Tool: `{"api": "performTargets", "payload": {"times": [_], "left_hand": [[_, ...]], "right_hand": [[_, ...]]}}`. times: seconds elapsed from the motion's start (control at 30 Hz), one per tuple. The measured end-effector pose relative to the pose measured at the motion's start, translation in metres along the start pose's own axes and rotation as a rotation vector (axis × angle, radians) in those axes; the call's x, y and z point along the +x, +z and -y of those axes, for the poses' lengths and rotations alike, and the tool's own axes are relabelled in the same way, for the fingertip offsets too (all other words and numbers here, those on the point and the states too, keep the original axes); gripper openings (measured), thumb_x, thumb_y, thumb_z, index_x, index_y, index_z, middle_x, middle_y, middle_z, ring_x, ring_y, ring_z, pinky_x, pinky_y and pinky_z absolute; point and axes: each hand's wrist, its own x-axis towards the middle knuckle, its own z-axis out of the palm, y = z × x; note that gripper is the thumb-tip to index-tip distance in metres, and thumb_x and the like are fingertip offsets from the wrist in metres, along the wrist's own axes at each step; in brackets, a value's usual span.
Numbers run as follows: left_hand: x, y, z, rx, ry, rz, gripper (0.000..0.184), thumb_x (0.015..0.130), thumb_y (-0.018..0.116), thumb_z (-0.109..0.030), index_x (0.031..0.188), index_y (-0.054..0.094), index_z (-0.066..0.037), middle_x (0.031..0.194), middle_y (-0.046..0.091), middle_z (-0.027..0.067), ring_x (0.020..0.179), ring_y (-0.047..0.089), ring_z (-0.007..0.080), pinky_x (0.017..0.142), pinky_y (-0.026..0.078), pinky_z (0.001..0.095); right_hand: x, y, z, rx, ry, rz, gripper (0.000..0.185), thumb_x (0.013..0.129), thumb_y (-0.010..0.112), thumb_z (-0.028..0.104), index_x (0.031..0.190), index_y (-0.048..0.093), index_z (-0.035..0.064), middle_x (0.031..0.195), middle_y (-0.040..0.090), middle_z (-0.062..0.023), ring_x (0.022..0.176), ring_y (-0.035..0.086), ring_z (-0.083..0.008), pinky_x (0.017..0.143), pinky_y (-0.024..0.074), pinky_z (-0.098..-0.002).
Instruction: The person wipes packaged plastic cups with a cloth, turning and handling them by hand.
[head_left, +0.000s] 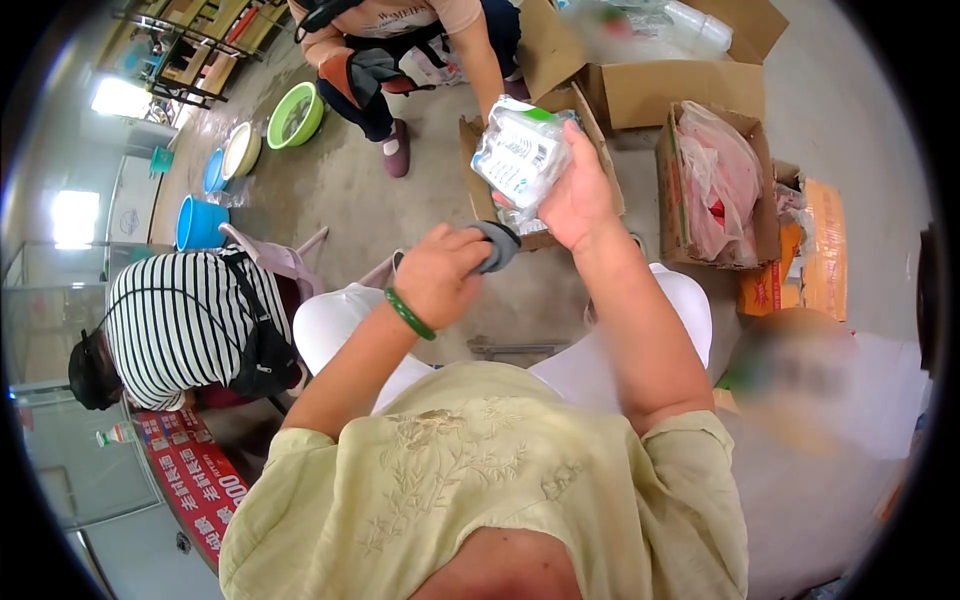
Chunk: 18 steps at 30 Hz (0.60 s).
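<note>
My right hand (580,190) holds up a clear plastic-wrapped pack (520,155) with a white printed label, a barcode and a green strip. To its left, my left hand (437,278), with a green bangle (408,313) at the wrist, is closed around a soft-looking grey and black item (497,247) whose kind I cannot make out. Below and behind the pack stands an open cardboard box (604,140) with plastic-wrapped contents, partly hidden by my hand and the pack. A person opposite reaches an arm (480,65) down toward this box.
Right of it is a cardboard box (672,185) with pink plastic bags, then an orange carton (824,250). A larger open box (690,95) stands behind. Left, a person in a striped top (190,315) sits near a blue bucket (200,222) and a green basin (296,115).
</note>
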Motion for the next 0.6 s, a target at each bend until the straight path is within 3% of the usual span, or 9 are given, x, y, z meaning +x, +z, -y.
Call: {"api": "performTargets", "payload": {"times": [0.07, 0.1, 0.13, 0.2, 0.27, 0.3, 0.4, 0.47, 0.6], "left_hand": [[-0.007, -0.007, 0.004, -0.079, -0.111, -0.197, 0.038, 0.062, 0.062, -0.001, 0.099, 0.061, -0.008, 0.105, 0.059, 0.0088, 0.089, 0.051, 0.0306, 0.078, 0.045, 0.0357], [-0.006, -0.012, 0.006, -0.072, -0.084, -0.296, 0.038, 0.064, 0.060, -0.001, 0.101, 0.060, -0.008, 0.108, 0.057, 0.0098, 0.087, 0.051, 0.0316, 0.078, 0.045, 0.0365], [0.004, -0.028, -0.004, -0.071, -0.103, -0.298, 0.038, 0.064, 0.060, -0.001, 0.101, 0.060, -0.008, 0.108, 0.057, 0.0098, 0.087, 0.051, 0.0316, 0.078, 0.045, 0.0365], [0.033, -0.051, -0.022, 0.079, -0.008, -0.299, 0.037, 0.066, 0.060, -0.005, 0.103, 0.059, -0.008, 0.112, 0.055, 0.0094, 0.088, 0.050, 0.0295, 0.075, 0.044, 0.0370], [0.056, -0.031, -0.020, 0.211, 0.061, -0.296, 0.040, 0.065, 0.061, -0.006, 0.105, 0.059, -0.007, 0.114, 0.054, 0.0075, 0.089, 0.050, 0.0278, 0.075, 0.044, 0.0367], [0.063, -0.021, -0.020, 0.338, 0.144, -0.279, 0.042, 0.064, 0.062, -0.008, 0.106, 0.059, -0.006, 0.115, 0.054, 0.0057, 0.090, 0.050, 0.0261, 0.076, 0.045, 0.0365], [0.062, 0.001, -0.030, 0.499, 0.072, -0.121, 0.038, 0.066, 0.062, -0.013, 0.104, 0.060, -0.008, 0.117, 0.052, 0.0023, 0.094, 0.048, 0.0236, 0.074, 0.044, 0.0362], [0.054, 0.004, -0.035, 0.483, 0.067, -0.094, 0.036, 0.068, 0.060, -0.013, 0.103, 0.060, -0.008, 0.118, 0.052, 0.0010, 0.096, 0.048, 0.0233, 0.072, 0.043, 0.0367], [0.029, 0.000, -0.034, 0.576, 0.111, -0.070, 0.036, 0.066, 0.060, -0.013, 0.102, 0.061, -0.009, 0.115, 0.052, -0.0010, 0.091, 0.048, 0.0221, 0.068, 0.041, 0.0334]], "right_hand": [[0.002, -0.001, 0.000, -0.017, -0.007, -0.012, 0.052, 0.094, 0.034, 0.043, 0.129, 0.044, 0.0059, 0.124, 0.055, -0.0108, 0.110, 0.055, -0.0302, 0.087, 0.0451, -0.0485], [0.007, -0.008, -0.006, -0.040, -0.033, -0.003, 0.052, 0.091, 0.041, 0.045, 0.127, 0.047, 0.0086, 0.120, 0.057, -0.0086, 0.106, 0.056, -0.0271, 0.084, 0.0455, -0.0454], [0.010, -0.011, -0.012, -0.062, -0.051, 0.006, 0.052, 0.088, 0.047, 0.048, 0.125, 0.049, 0.0113, 0.117, 0.059, -0.0065, 0.101, 0.058, -0.0240, 0.081, 0.0458, -0.0424], [-0.002, 0.010, -0.015, -0.110, -0.058, -0.072, 0.048, 0.088, 0.047, 0.046, 0.122, 0.052, 0.0113, 0.115, 0.059, -0.0057, 0.099, 0.058, -0.0226, 0.086, 0.0442, -0.0384], [-0.014, 0.024, -0.014, -0.051, 0.046, -0.208, 0.041, 0.088, 0.050, 0.042, 0.114, 0.056, 0.0110, 0.110, 0.060, -0.0053, 0.098, 0.058, -0.0211, 0.089, 0.0426, -0.0348], [-0.002, 0.008, -0.016, 0.027, 0.076, -0.167, 0.039, 0.087, 0.051, 0.043, 0.108, 0.059, 0.0108, 0.107, 0.062, -0.0059, 0.096, 0.059, -0.0205, 0.087, 0.0451, -0.0347], [-0.004, -0.005, -0.012, 0.135, 0.211, -0.202, 0.040, 0.086, 0.052, 0.044, 0.107, 0.058, 0.0102, 0.105, 0.062, -0.0073, 0.094, 0.060, -0.0217, 0.085, 0.0470, -0.0367], [-0.007, -0.004, -0.020, 0.129, 0.135, -0.237, 0.047, 0.085, 0.053, 0.047, 0.110, 0.057, 0.0082, 0.106, 0.062, -0.0094, 0.093, 0.060, -0.0235, 0.085, 0.0478, -0.0386], [-0.006, 0.010, -0.018, 0.071, 0.147, -0.064, 0.057, 0.091, 0.040, 0.048, 0.125, 0.046, 0.0026, 0.119, 0.057, -0.0138, 0.106, 0.057, -0.0275, 0.094, 0.0436, -0.0408]]}}
